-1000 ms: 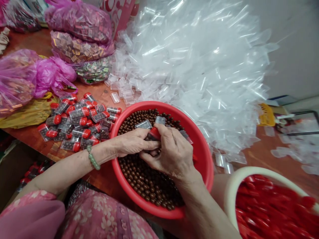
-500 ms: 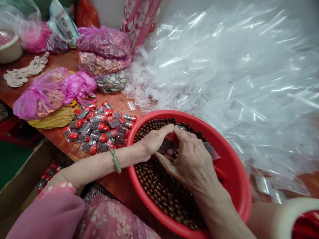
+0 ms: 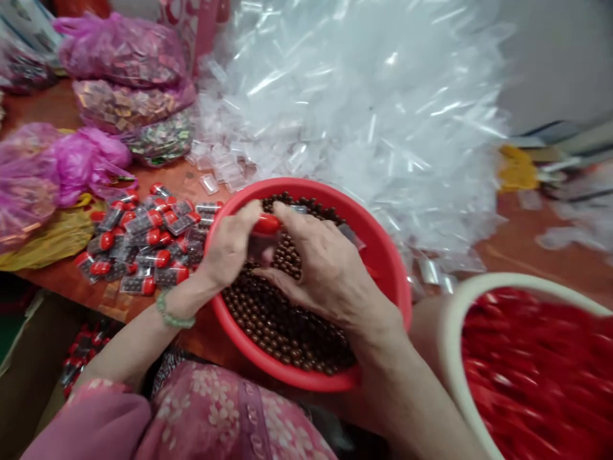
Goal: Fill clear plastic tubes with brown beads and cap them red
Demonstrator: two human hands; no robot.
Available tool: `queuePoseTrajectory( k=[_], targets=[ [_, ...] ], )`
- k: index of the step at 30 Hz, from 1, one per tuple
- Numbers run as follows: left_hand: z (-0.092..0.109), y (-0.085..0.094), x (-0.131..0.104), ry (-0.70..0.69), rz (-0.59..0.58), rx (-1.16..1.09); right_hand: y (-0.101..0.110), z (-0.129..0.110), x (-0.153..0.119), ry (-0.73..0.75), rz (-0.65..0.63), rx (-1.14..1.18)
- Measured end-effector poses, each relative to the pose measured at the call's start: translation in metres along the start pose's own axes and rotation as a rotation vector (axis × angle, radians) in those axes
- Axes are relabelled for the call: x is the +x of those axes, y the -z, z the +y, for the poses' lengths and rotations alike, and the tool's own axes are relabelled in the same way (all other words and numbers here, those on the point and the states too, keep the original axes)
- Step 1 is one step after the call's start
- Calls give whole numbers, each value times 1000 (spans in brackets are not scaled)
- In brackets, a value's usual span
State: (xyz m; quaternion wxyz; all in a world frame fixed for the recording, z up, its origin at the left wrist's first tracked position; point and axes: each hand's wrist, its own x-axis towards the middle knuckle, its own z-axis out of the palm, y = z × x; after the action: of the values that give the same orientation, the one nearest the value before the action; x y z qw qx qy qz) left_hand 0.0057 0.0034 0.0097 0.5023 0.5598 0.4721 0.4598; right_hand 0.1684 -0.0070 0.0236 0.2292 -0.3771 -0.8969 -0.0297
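Observation:
My left hand [image 3: 233,246] is closed around a small clear plastic box with a red cap [image 3: 267,223], held over the brown beads [image 3: 292,348]. Much of the box is hidden by the fingers. Close on its right is my right hand [image 3: 330,262], thumb and forefinger spread apart, the forefinger's tip at the red cap; whether it touches cannot be told. The beads lie in a red plastic basin [image 3: 218,306]. A clear piece [image 3: 352,235] shows just beyond my right knuckles, inside the basin.
Filled red-capped boxes [image 3: 143,239] lie heaped left of the basin. Behind it rises a big pile of clear empty boxes [image 3: 354,108]. A cream bucket [image 3: 453,345] of red caps stands at right. Pink bags [image 3: 127,54] are stacked far left, and a carton [image 3: 29,358] sits below.
The view has swung right, bringing the bucket of red caps into sight. A red cap now shows on the box in my left hand. My right hand stays beside it.

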Motion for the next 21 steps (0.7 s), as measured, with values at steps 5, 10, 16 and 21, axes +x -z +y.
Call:
queuePoseTrajectory(
  k=[5,10,16,21],
  targets=[
    [-13,63,-2,-203,251,427,21,48,-26,-362,-5,59],
    [-65,105,4,-300,338,1131,17,66,-37,-376,-186,163],
    [-86,107,4,-351,234,1268,-2,45,4,-256,-379,108],
    [-58,95,-4,-413,298,1037,-17,47,36,-58,-558,-33]
  ],
)
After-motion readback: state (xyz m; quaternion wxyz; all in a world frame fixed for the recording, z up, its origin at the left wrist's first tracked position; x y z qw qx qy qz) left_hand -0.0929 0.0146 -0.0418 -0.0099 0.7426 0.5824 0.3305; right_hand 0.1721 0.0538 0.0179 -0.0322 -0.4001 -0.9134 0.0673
